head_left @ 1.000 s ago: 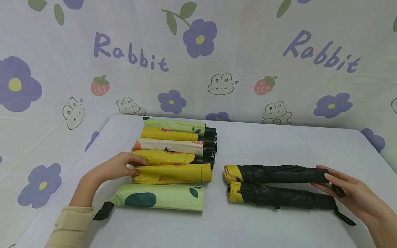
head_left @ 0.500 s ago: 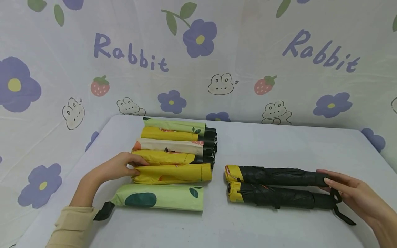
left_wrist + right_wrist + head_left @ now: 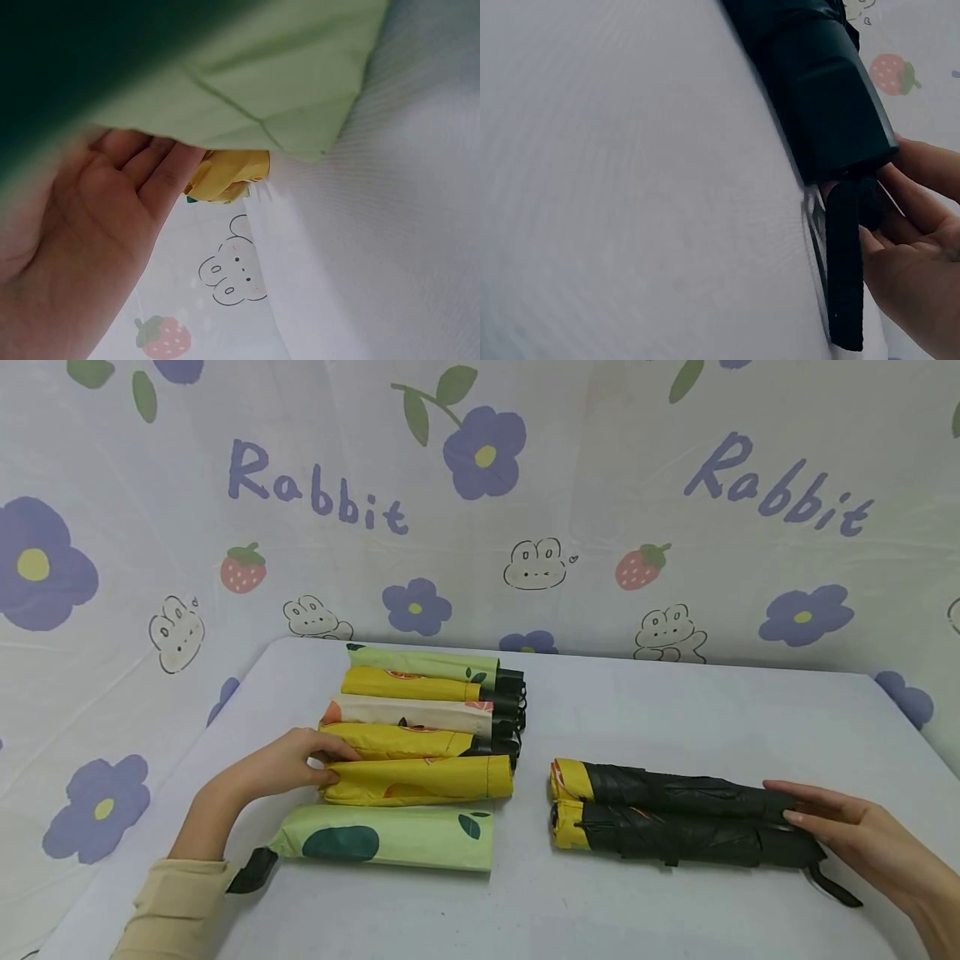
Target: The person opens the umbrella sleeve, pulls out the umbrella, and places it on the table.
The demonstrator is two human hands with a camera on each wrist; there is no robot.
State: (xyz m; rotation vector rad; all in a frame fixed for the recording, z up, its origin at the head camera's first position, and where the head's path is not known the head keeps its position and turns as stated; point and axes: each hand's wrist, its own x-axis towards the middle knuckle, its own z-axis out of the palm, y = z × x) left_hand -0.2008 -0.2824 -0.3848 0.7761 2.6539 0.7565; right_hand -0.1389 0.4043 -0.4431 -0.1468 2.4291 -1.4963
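In the head view, the left hand (image 3: 288, 764) pinches the left end of a yellow umbrella sleeve (image 3: 427, 780), the front one of a stack. Light green fabric (image 3: 300, 82) covers the fingertips of the left hand (image 3: 97, 225) in the left wrist view. Two folded black umbrellas with yellow tips lie side by side, a rear one (image 3: 667, 788) and a front one (image 3: 675, 837). The right hand (image 3: 855, 831) grips the handle end of the rear one between thumb and fingers. In the right wrist view a black handle (image 3: 836, 105) with a strap (image 3: 845, 270) partly hides the right hand (image 3: 919, 247).
Behind the yellow sleeve lie several more umbrellas: yellow (image 3: 405, 742), cream (image 3: 420, 714), yellow (image 3: 420, 684) and green (image 3: 427, 662). A green sleeve (image 3: 420, 843) with a black end (image 3: 253, 872) lies in front. A patterned cloth (image 3: 585, 510) rises behind the white table (image 3: 525, 910).
The handle end of the rear black umbrella has come forward against the front one, carried by the right hand, and its yellow tip has shifted slightly right. The left hand has not moved.
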